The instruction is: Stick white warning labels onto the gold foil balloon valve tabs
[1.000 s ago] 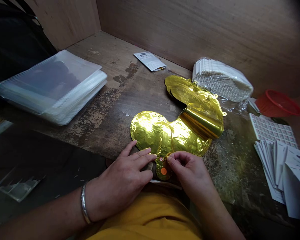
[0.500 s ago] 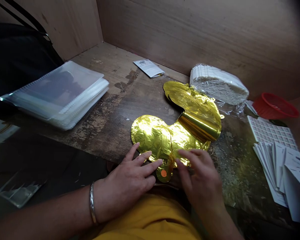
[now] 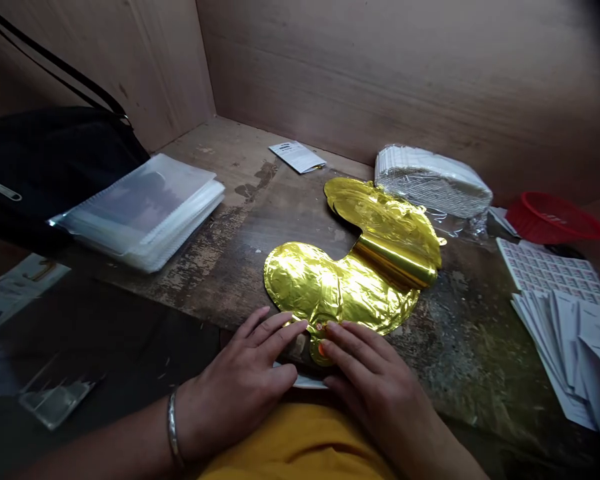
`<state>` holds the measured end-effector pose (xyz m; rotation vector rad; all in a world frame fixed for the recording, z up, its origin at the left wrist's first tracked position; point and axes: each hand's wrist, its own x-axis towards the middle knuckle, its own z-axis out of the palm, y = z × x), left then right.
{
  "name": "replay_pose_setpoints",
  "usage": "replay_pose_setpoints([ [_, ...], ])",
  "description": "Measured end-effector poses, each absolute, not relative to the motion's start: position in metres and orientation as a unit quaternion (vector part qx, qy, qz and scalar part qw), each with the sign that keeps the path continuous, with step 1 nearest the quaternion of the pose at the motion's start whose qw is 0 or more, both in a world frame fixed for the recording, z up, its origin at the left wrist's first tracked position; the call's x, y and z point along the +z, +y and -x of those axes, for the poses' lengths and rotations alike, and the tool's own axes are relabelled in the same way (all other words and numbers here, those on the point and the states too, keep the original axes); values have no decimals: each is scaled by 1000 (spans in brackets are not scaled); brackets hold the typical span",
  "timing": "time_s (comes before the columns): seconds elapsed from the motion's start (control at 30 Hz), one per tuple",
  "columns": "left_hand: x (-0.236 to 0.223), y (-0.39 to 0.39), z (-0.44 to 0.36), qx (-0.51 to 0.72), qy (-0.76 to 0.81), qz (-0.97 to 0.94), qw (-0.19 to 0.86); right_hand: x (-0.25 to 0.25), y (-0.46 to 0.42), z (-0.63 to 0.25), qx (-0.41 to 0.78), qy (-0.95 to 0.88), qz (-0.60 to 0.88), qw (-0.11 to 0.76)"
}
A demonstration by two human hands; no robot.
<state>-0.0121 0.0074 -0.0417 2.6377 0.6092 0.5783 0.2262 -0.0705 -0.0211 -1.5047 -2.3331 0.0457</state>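
A shiny gold foil balloon (image 3: 305,273) lies flat before me, its far part folded over in a curl. At its near edge a small tab carries an orange dot (image 3: 323,348). My left hand (image 3: 255,360), a silver bangle on its wrist, rests open with fingers stretched out and tips at the balloon's near edge. Over the tab, my right hand (image 3: 367,370) lies with its fingers extended and pressing on the foil; part of the orange dot is covered. Below the tab, between my hands, the edge of something white (image 3: 307,382) shows.
Clear plastic sleeves (image 3: 150,207) are stacked at left beside a black bag (image 3: 45,173). A folded paper card (image 3: 297,157) lies at the back. To the right are a wrapped white stack (image 3: 433,180), a red basket (image 3: 550,220), a sticker sheet (image 3: 550,270) and folded papers (image 3: 560,347).
My right hand has moved left and down from above the tab onto it, its fingers flattening. My left hand has slid slightly down and left. A white edge now shows beneath the tab.
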Motion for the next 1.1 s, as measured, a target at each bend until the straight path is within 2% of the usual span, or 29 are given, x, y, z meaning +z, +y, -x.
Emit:
replay_pose_setpoints([
  [0.13, -34, 5, 13, 190, 225, -936, 192, -32, -66, -214, 8, -826, 510, 240],
  [0.23, -28, 4, 14, 204, 219, -936, 187, -32, -64, -210, 50, -785, 540, 300],
  [0.4, -21, 7, 10, 223, 205, -935, 182, -15, -54, -214, 258, -608, 676, 326],
  [0.53, -17, 10, 5, 226, 185, -939, 183, -5, -40, -224, 428, -472, 698, 326],
  [0.73, -20, 9, 0, 214, 160, -947, 178, -6, -27, -239, 528, -406, 660, 347],
  [0.93, -21, 10, -9, 173, 139, -962, 160, -4, -27, -238, 508, -403, 657, 385],
  [1.0, -19, 14, -13, 155, 142, -965, 159, -1, -28, -235, 431, -476, 671, 370],
  [1.1, -14, 21, -18, 121, 147, -966, 174, -2, -31, -233, 255, -642, 638, 339],
])
